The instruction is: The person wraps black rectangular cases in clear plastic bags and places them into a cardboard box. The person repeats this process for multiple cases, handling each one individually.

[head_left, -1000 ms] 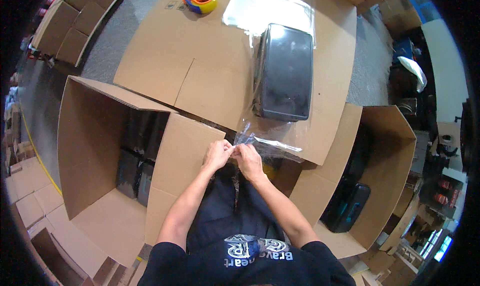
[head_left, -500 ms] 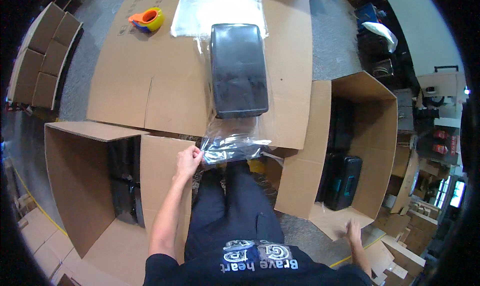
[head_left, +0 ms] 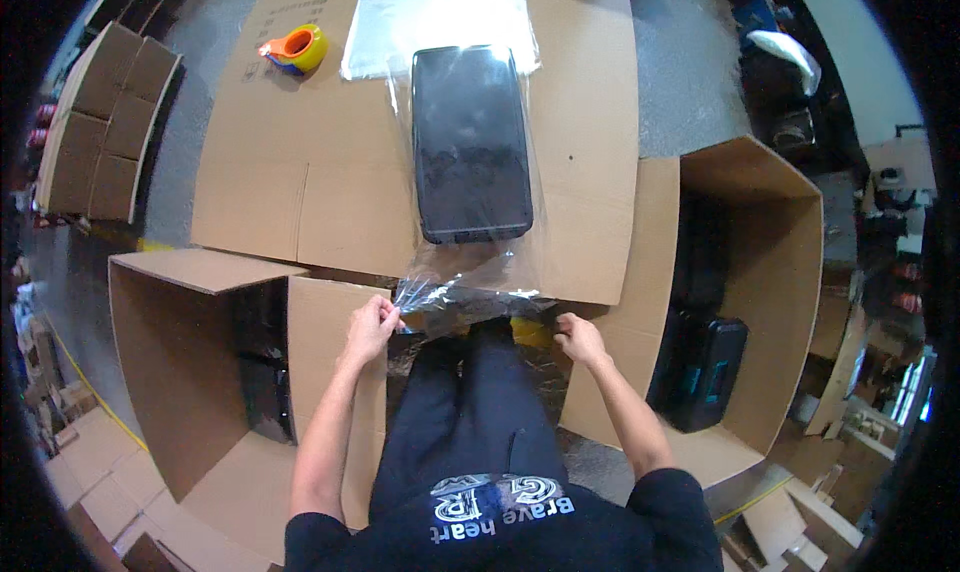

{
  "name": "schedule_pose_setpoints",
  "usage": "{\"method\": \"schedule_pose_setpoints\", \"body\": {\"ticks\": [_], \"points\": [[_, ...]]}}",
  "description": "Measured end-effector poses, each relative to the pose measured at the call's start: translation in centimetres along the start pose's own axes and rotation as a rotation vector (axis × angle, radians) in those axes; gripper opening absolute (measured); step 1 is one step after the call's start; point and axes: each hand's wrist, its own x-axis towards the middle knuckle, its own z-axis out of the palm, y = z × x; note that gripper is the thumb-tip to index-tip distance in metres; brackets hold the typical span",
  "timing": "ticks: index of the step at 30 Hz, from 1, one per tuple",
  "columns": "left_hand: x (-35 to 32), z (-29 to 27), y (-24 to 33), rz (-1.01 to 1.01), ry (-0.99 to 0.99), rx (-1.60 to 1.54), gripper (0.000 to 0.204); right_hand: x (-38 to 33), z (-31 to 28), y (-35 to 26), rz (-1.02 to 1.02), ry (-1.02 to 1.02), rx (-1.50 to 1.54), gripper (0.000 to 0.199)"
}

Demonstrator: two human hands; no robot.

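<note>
A black, rounded rectangular case [head_left: 472, 147] lies inside a clear plastic bag [head_left: 465, 272] on the cardboard-covered surface. The bag's mouth hangs over the near edge, toward my body. At its left corner my left hand [head_left: 370, 330] is closed, pinching the film between thumb and fingers. My right hand [head_left: 585, 340] is beside the bag's right corner with its fingers curled and pressed together. Whether any film is between those fingers I cannot make out. Beyond the case lies a stack of clear plastic bags [head_left: 430, 22], partly under the bagged case.
A yellow and orange tape dispenser [head_left: 300, 49] sits at the far left of the cardboard sheet [head_left: 340, 172]. An open carton [head_left: 175, 372] with black cases stands at left; another carton [head_left: 770, 302] at right holds black cases [head_left: 705, 367]. Stacked cartons [head_left: 105, 122] stand farther left.
My right hand has come from beside the right carton up to the bag's right corner. My left hand keeps its pinch on the bag. The view has shifted slightly.
</note>
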Motion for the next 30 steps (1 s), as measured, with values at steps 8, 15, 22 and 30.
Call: {"method": "schedule_pose_setpoints", "body": {"ticks": [8, 15, 22, 30], "points": [[0.0, -0.8, 0.7, -0.014, -0.038, 0.016, 0.017, 7.4, 10.8, -1.1, -0.129, 0.059, 0.251, 0.082], [0.4, -1.2, 1.2, -0.07, -0.077, -0.02, 0.017, 3.5, 7.5, -0.7, -0.278, 0.341, 0.229, 0.018], [1.1, -1.0, -0.5, -0.103, -0.145, -0.12, 0.016, -1.7, 4.1, 0.0, -0.257, 0.479, 0.216, 0.013], [1.7, -0.7, -2.0, -0.082, -0.144, -0.185, 0.015, -2.4, 1.8, -0.3, -0.433, 0.693, -0.039, 0.017]]}}
